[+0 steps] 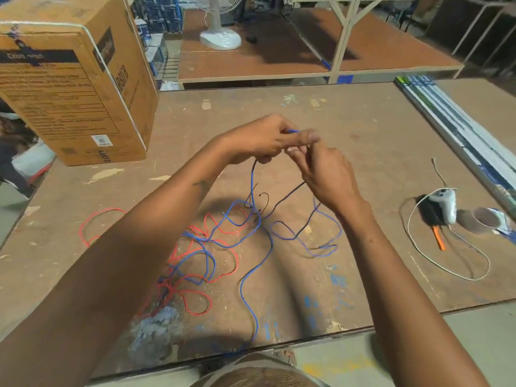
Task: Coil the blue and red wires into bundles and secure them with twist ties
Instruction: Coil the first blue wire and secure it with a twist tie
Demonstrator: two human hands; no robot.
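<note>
A cardboard box [69, 79] stands at the far left of the desk [363, 129], and its printed panels are mostly too blurred to read; a dark band across the face seems to carry the word "Crompton", repeated on the side panel, with lines of small text below that cannot be made out. Both hands are raised together above the middle of the desk. The left hand [259, 141] has its grip curled round the blue wire [252, 185], whose end pokes out just past the fingertips, and the right hand [324, 171] pinches the same wire close beside it. From the hands the blue wire drops toward the desk, then runs in loose loops, one long strand heading toward the near edge. The red wire [195, 275] lies uncoiled on the desk, tangled with the blue strands at lower left, with one separate loop further left. A thin black wire [282, 202] crosses beneath the hands. At the right lie a white cord [435, 261] and an orange-handled tool [438, 238].
</note>
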